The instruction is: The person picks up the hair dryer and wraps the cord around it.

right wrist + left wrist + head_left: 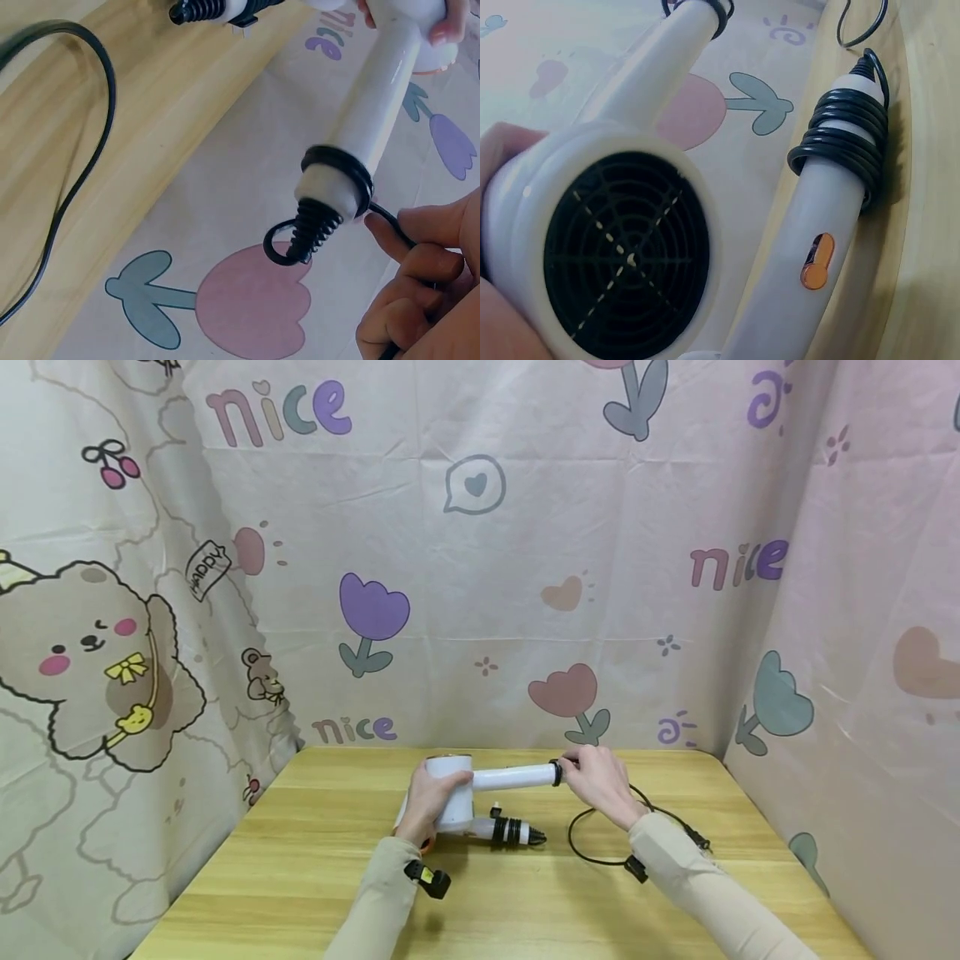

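Note:
My left hand [426, 795] grips a white hair dryer [457, 797] round its barrel, with the dryer held above the table. The dryer's round dark grille [630, 259] faces the left wrist camera. Its handle points right, and a turn of black cord [337, 166] circles the handle's end. At that end my right hand [600, 779] pinches the cord between thumb and forefinger. A second white hair dryer [791, 247] lies on the table below, its handle wrapped in several tight turns of black cord [840, 139]. An orange switch [817, 262] shows on that handle.
Loose black cord [600, 862] loops over the right side of the wooden table [300, 860], its end [699, 840] near my right forearm. A printed cloth [480, 568] hangs behind the table and at both sides.

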The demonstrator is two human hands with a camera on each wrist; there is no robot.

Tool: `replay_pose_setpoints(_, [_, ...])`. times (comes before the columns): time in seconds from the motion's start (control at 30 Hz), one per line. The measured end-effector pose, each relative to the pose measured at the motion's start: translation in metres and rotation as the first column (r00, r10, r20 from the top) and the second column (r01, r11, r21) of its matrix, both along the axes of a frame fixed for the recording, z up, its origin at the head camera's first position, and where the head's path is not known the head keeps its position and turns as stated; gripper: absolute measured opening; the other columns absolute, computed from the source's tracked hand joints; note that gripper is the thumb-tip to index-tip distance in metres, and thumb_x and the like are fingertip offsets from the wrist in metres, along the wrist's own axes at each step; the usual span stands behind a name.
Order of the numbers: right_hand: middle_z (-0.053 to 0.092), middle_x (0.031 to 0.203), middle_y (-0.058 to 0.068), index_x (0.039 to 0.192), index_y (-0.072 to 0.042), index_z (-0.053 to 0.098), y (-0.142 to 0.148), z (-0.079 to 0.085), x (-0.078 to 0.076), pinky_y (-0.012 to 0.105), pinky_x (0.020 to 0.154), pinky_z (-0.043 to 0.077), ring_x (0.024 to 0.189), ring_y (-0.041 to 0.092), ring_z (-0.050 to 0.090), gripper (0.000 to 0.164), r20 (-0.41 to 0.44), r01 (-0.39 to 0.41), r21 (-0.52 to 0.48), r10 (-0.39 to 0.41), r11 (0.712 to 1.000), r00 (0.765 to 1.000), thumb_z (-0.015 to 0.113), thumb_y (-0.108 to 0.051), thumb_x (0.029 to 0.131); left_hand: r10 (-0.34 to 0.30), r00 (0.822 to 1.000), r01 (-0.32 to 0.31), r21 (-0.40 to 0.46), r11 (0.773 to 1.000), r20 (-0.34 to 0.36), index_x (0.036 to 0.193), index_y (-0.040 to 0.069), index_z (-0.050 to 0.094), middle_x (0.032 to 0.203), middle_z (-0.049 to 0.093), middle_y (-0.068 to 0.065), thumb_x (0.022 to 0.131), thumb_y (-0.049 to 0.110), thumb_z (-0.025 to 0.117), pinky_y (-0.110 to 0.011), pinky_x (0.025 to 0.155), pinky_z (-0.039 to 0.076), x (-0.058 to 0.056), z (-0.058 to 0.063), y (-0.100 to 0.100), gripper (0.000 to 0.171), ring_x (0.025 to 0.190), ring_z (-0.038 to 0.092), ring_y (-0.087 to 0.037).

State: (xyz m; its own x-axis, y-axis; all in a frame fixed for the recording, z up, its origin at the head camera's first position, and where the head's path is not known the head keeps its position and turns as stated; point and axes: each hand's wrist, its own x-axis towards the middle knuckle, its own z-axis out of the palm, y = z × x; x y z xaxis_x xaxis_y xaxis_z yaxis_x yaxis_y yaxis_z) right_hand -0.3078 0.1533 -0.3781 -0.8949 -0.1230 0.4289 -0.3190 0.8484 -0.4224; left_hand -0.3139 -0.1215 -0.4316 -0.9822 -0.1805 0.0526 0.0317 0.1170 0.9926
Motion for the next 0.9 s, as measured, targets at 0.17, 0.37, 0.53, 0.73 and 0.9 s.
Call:
replay_pose_setpoints(0.17, [0.047, 0.055, -0.005, 0.082, -0.016, 0.072, -0.002, -0.004, 0.001, 0.029, 0.043, 0.029, 0.049, 0.014, 0.041, 0.022, -0.016, -0.01, 0.006, 0.01, 1.0, 1.0, 0.056, -0.023, 0.096, 0.072, 0.997, -0.072, 0.021, 0.997, -0.008, 0.135, 0.003, 0.043, 0.118, 0.056, -0.021, 0.071, 0.032, 0.083, -0.037, 0.068, 0.06, -0.003, 0.003, 0.002, 0.081, 0.091, 0.062, -0.029])
replay_pose_setpoints(0.37, [0.042, 0.055, -0.006, 0.095, -0.011, 0.073, 0.002, -0.004, -0.002, 0.025, 0.044, 0.028, 0.047, 0.009, 0.035, 0.02, -0.105, -0.121, -0.054, 0.115, 0.991, 0.988, 0.055, -0.017, 0.099, 0.153, 0.987, -0.15, 0.083, 0.985, -0.037, 0.135, 0.005, 0.044, 0.118, 0.056, -0.018, 0.071, 0.033, 0.084, -0.037, 0.074, 0.058, -0.008, 0.01, 0.003, 0.081, 0.095, 0.061, -0.029])
replay_pose_setpoints(0.53, [0.04, 0.054, -0.008, 0.086, -0.012, 0.07, 0.007, -0.009, -0.003, 0.022, 0.046, 0.03, 0.047, 0.005, 0.033, 0.02, -0.192, -0.198, -0.054, 0.184, 0.979, 0.964, 0.055, -0.013, 0.099, 0.227, 0.972, -0.218, 0.129, 0.967, -0.057, 0.132, 0.005, 0.046, 0.117, 0.057, -0.019, 0.071, 0.034, 0.085, -0.036, 0.071, 0.058, -0.01, 0.012, 0.004, 0.078, 0.092, 0.061, -0.028])
replay_pose_setpoints(0.73, [0.067, 0.074, 0.001, 0.109, -0.005, 0.073, 0.018, -0.018, 0.002, 0.023, 0.057, 0.046, 0.056, 0.004, 0.045, 0.022, -0.139, -0.272, -0.109, 0.256, 0.956, 0.957, 0.055, -0.014, 0.099, 0.267, 0.963, -0.246, 0.298, 0.922, -0.033, 0.128, 0.006, 0.05, 0.115, 0.057, -0.014, 0.073, 0.026, 0.084, -0.031, 0.07, 0.058, -0.013, 0.01, 0.001, 0.068, 0.087, 0.061, -0.022])
replay_pose_setpoints(0.9, [0.06, 0.07, 0.008, 0.117, -0.005, 0.07, 0.037, -0.022, -0.005, 0.023, 0.048, 0.035, 0.05, 0.005, 0.033, 0.029, 0.095, -0.292, -0.313, 0.336, 0.904, 0.937, 0.052, -0.021, 0.102, 0.215, 0.977, -0.199, 0.404, 0.893, 0.007, 0.129, 0.007, 0.049, 0.113, 0.057, -0.012, 0.076, 0.026, 0.082, -0.031, 0.07, 0.057, -0.013, 0.01, -0.001, 0.065, 0.084, 0.062, -0.018])
